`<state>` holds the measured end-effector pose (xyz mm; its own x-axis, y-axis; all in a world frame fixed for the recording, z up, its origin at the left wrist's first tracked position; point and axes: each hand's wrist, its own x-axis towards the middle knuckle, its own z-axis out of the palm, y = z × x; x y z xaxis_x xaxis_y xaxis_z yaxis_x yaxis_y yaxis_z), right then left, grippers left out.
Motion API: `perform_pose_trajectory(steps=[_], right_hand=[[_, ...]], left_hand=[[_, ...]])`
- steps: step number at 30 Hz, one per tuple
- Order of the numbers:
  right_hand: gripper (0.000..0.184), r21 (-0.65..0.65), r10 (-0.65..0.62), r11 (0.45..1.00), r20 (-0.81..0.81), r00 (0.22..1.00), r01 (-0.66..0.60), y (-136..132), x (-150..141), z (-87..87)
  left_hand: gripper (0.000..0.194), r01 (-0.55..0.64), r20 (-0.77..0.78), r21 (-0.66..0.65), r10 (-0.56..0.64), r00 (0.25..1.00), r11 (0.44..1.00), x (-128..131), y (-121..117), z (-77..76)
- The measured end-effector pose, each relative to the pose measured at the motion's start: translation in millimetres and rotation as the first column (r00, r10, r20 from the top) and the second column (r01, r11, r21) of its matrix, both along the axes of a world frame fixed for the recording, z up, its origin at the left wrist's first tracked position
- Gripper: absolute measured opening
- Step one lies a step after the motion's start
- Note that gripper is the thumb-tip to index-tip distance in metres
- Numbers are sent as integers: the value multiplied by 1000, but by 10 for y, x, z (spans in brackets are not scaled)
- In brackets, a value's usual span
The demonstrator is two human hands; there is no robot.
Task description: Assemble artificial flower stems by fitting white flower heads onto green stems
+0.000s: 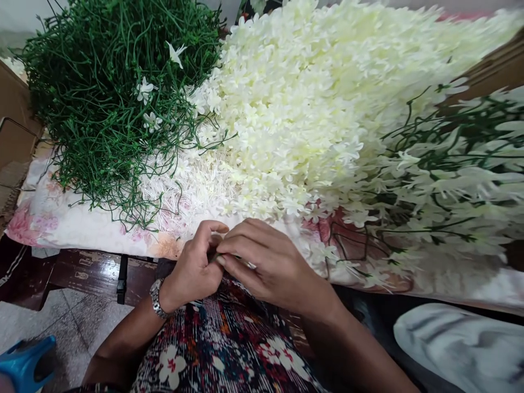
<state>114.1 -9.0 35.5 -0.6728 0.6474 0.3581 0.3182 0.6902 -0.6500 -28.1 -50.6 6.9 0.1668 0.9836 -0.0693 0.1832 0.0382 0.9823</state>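
Note:
My left hand (pixel 196 267), with a metal watch on the wrist, and my right hand (pixel 266 262) meet over my lap at the near edge of the table. Both are closed in a pinch around a small green and white piece that I cannot make out clearly. Right beyond them lies a big heap of loose cream-white artificial flower heads (pixel 311 103). A tangled mound of green plastic stems (pixel 110 93) with a few flowers stuck on sits at the far left. Finished stems with white flowers (pixel 458 180) lie piled at the right.
Everything rests on a floral cloth (pixel 61 218) over a dark wooden table (pixel 90 273). Cardboard (pixel 12 114) stands at the left edge, another brown board (pixel 495 68) at the far right. A blue plastic thing (pixel 27 360) is on the floor; a grey cloth (pixel 458 344) lies lower right.

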Motion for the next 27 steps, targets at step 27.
perform_pose_trajectory(steps=[27], right_hand=[[8, 356, -502, 836, 186, 845, 419, 227, 118, -316]], left_hand=[[19, -121, 205, 21, 114, 972, 992, -103, -60, -120]])
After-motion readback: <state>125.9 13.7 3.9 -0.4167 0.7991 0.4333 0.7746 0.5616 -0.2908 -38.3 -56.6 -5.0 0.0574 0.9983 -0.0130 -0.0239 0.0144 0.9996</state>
